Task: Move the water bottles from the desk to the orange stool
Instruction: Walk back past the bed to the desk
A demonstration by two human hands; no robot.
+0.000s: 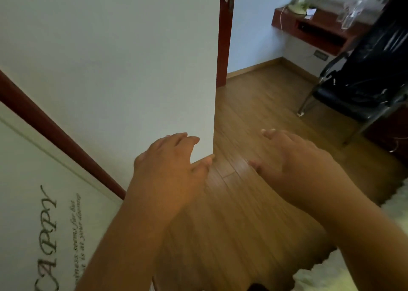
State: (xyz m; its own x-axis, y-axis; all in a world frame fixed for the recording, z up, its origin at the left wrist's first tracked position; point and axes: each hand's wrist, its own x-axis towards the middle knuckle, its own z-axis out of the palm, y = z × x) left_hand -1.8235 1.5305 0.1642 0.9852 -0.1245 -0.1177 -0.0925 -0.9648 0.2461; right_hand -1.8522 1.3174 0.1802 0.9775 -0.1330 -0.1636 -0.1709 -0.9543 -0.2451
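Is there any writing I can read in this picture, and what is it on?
"APPY", in large script letters running sideways, cut off at the frame's edge: on the white panel at lower left.
Two lines of small cursive beside it: too blurred to read.
Nothing else carries readable text; the hands hold nothing.

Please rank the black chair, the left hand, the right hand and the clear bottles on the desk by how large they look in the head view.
1. black chair
2. left hand and right hand: alike, and enlarged by nearness to the camera
3. clear bottles: blurred, far off
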